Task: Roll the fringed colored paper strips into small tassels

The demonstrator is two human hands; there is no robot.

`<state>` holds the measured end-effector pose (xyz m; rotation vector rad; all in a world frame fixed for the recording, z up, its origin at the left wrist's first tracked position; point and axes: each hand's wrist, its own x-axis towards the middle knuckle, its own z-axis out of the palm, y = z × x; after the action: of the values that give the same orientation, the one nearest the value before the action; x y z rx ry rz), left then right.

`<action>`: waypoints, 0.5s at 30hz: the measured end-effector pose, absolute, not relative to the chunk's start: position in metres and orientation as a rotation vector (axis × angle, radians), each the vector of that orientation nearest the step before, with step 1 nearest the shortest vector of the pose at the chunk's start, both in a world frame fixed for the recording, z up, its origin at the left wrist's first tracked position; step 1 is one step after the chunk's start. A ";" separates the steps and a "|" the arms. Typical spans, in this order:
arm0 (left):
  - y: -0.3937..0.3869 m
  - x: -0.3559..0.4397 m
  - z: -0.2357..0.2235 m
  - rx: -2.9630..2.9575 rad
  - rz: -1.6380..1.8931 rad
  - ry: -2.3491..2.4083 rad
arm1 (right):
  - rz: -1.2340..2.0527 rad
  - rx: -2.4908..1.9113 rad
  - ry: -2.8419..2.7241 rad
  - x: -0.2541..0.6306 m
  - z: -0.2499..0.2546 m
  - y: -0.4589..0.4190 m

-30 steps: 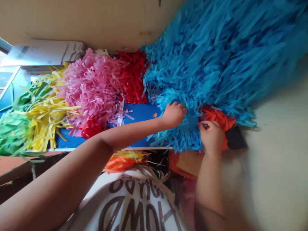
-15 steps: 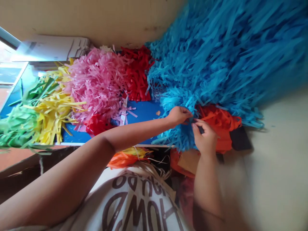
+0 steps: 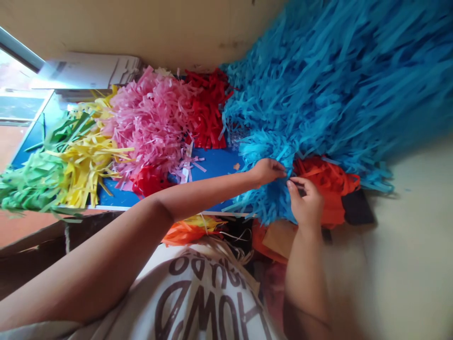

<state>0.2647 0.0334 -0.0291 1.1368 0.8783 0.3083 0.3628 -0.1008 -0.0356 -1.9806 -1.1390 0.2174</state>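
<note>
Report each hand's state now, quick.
Left hand: fingers bunched at the bright-blue fringed paper; grip unclear.
Right hand: thumb and forefinger close together there; grip unclear.

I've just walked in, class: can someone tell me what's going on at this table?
A person's left hand and right hand work close together at a bunch of light-blue, fringed, paper-like strips on the blue table. Whether the fingers pinch a strip is too small to tell. A big blue fringed heap rises behind; pink fringe and yellow fringe lie off to the left.
</note>
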 end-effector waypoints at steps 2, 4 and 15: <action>0.035 0.264 -0.029 1.108 0.283 0.866 | 0.221 -2.007 -1.123 0.362 -0.035 -0.101; 0.037 0.264 -0.029 1.060 0.256 0.845 | 0.131 -2.015 -1.122 0.362 -0.032 -0.102; 0.050 0.228 0.004 2.149 0.364 0.525 | 0.039 -2.224 -1.458 0.383 -0.023 -0.081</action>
<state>0.2280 0.0497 0.0039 2.1490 0.5249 0.3638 0.3829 -0.0812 -0.0231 -2.2240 -1.4577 0.0392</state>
